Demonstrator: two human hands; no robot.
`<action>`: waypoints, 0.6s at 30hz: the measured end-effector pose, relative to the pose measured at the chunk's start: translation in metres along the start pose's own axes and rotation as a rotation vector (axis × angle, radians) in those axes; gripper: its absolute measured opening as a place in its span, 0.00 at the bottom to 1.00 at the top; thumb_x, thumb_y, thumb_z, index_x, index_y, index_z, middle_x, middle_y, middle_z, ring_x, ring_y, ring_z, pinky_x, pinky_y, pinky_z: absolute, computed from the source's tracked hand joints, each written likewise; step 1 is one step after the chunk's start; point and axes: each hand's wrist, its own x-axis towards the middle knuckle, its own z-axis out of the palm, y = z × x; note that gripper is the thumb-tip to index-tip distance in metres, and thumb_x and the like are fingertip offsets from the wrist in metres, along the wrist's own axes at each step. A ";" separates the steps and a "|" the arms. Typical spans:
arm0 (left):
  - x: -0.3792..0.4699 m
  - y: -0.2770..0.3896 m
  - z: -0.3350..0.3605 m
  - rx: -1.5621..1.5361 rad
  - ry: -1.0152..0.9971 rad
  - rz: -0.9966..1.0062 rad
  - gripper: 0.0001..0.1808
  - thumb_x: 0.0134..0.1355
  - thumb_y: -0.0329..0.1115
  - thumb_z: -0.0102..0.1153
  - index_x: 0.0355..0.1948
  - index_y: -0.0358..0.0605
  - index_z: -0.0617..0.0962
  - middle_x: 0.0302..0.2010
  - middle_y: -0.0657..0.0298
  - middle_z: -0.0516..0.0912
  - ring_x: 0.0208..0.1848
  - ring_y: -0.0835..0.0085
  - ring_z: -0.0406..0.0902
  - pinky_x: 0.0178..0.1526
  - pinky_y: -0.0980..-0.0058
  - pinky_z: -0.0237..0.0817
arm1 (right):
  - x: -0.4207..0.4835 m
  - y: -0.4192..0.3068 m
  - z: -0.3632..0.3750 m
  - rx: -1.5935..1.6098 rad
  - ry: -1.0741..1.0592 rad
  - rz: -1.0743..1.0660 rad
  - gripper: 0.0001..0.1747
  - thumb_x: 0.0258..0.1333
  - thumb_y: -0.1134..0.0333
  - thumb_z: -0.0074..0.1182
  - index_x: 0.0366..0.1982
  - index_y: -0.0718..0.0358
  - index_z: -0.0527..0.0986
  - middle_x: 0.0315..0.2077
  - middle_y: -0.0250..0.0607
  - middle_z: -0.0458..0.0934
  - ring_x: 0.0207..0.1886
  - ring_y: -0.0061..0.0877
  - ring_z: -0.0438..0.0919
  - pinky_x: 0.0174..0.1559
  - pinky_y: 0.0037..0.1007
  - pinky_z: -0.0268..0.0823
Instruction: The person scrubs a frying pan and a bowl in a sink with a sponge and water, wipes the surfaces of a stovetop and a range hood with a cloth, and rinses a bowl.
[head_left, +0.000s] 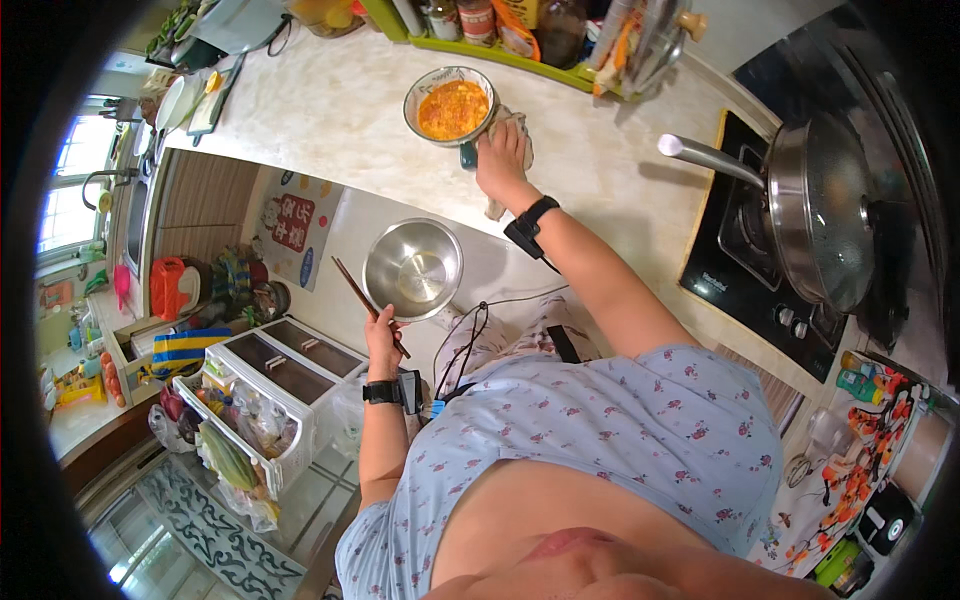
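My left hand (385, 337) grips the rim of a stainless steel mixing bowl (412, 270) together with a pair of wooden chopsticks (352, 289). The bowl hangs over the floor, before the counter's edge, with a little liquid in its bottom. On the counter, my right hand (502, 161) presses on a crumpled beige cloth (520, 124) right beside a patterned ceramic bowl (487, 82). That bowl holds an orange, egg-like mixture, and its dark green handle (468, 155) points towards me.
A lidded steel wok (806, 214) stands on the black gas hob (720, 255) at the right. A green rack (480, 54) of jars and bottles lines the counter's back. White drawers (300, 360), one pulled out with vegetables, stand at the lower left.
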 end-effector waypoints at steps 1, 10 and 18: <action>0.006 0.005 -0.005 0.001 -0.004 0.000 0.07 0.53 0.31 0.51 0.32 0.44 0.68 0.25 0.68 0.72 0.19 0.80 0.71 0.12 0.88 0.52 | 0.011 -0.004 0.007 0.002 -0.001 0.041 0.18 0.47 0.72 0.37 0.42 0.72 0.66 0.50 0.59 0.54 0.57 0.49 0.48 0.56 0.49 0.37; 0.076 0.064 -0.048 0.152 -0.136 0.079 0.06 0.53 0.32 0.51 0.30 0.44 0.69 0.20 0.70 0.71 0.16 0.84 0.66 0.13 0.88 0.51 | 0.048 0.077 0.016 -0.049 0.186 -0.103 0.15 0.50 0.69 0.40 0.41 0.58 0.71 0.45 0.48 0.67 0.51 0.42 0.63 0.53 0.37 0.54; 0.139 0.106 -0.106 0.119 -0.096 0.102 0.06 0.52 0.32 0.50 0.32 0.44 0.70 0.21 0.69 0.72 0.15 0.84 0.68 0.14 0.87 0.50 | -0.125 0.109 -0.039 -0.357 0.400 0.540 0.17 0.46 0.75 0.39 0.42 0.67 0.67 0.40 0.54 0.68 0.46 0.44 0.64 0.52 0.40 0.53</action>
